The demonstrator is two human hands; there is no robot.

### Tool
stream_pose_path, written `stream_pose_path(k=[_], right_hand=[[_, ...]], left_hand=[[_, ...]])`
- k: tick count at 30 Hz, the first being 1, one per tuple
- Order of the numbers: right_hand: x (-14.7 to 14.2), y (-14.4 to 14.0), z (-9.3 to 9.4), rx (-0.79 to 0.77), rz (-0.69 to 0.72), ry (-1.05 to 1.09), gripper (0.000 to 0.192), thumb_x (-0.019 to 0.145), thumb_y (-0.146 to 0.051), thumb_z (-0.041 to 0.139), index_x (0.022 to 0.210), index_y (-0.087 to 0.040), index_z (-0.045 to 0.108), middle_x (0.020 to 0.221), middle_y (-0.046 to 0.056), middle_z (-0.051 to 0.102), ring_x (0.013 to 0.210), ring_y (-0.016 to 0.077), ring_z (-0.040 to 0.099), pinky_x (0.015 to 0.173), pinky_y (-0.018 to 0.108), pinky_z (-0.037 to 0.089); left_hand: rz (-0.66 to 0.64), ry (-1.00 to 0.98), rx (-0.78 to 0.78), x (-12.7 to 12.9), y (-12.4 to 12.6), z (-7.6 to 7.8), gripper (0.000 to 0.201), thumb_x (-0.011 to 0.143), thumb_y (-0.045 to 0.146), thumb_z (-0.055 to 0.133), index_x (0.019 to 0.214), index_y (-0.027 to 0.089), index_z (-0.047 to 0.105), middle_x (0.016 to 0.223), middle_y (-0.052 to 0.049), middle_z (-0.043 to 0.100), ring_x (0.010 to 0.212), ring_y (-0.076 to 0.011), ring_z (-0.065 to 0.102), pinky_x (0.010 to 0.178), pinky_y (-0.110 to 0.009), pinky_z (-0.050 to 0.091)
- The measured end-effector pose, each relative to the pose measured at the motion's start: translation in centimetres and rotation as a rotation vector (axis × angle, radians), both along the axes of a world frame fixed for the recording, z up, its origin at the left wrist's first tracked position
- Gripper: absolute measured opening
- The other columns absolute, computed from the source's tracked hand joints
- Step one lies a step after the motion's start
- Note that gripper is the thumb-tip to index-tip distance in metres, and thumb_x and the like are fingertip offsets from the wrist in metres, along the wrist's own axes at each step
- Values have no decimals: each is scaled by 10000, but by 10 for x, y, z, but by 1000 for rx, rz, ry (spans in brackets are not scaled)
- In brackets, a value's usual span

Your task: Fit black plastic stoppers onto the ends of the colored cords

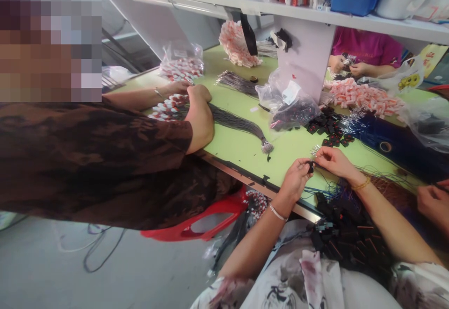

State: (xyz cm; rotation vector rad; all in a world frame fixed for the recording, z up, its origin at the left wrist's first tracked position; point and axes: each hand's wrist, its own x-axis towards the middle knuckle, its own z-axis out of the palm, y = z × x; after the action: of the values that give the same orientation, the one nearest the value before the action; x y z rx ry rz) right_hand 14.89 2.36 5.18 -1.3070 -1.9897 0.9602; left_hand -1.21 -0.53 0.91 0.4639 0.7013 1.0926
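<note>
Right of centre in the frame, the left hand point(296, 178) pinches a small black connector point(310, 167) between thumb and fingertips, the other fingers curled in. The right hand point(333, 161) meets it from the right, its fingers closed on thin wires point(315, 150) whose bare ends fan out just above the connector. The connector sits between the two hands, touching both, just over the near edge of the green table point(242, 147). Blue and dark wire strands trail down from the hands toward a heap of black parts point(347, 234) in the person's lap, lower right.

Above the hands lies a scatter of black and red connectors point(328, 129), and beside it a clear bag point(287, 105). At centre left, a co-worker in a dark sleeve point(105, 159) leans over the table, forearm across a long grey wire bundle point(238, 124). In the upper right, another person in a pink shirt point(365, 47) works behind a pile of pink-and-white pieces point(361, 96). A red stool point(206, 220) stands below the table edge.
</note>
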Motion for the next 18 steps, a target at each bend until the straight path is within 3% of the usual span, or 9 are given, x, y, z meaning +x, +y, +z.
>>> stream_pose_path(k=[6, 18], right_hand=[[2, -1, -3, -37, 38, 33, 139, 788, -296, 577, 800, -159, 597, 676, -10, 566, 601, 117, 470, 566, 227, 358], [-1, -5, 3, -16, 69, -35, 150, 737, -201, 500, 593, -161, 498, 557, -43, 449, 533, 84, 370, 516, 207, 293]], left_hand=[[4, -92, -66, 2, 4, -7, 212, 667, 149, 721, 844, 142, 604, 829, -25, 582, 743, -103, 531, 663, -225, 422], [-4, -126, -66, 0, 5, -13, 171, 700, 119, 687, 855, 141, 619, 838, -32, 599, 735, -102, 540, 673, -223, 422]])
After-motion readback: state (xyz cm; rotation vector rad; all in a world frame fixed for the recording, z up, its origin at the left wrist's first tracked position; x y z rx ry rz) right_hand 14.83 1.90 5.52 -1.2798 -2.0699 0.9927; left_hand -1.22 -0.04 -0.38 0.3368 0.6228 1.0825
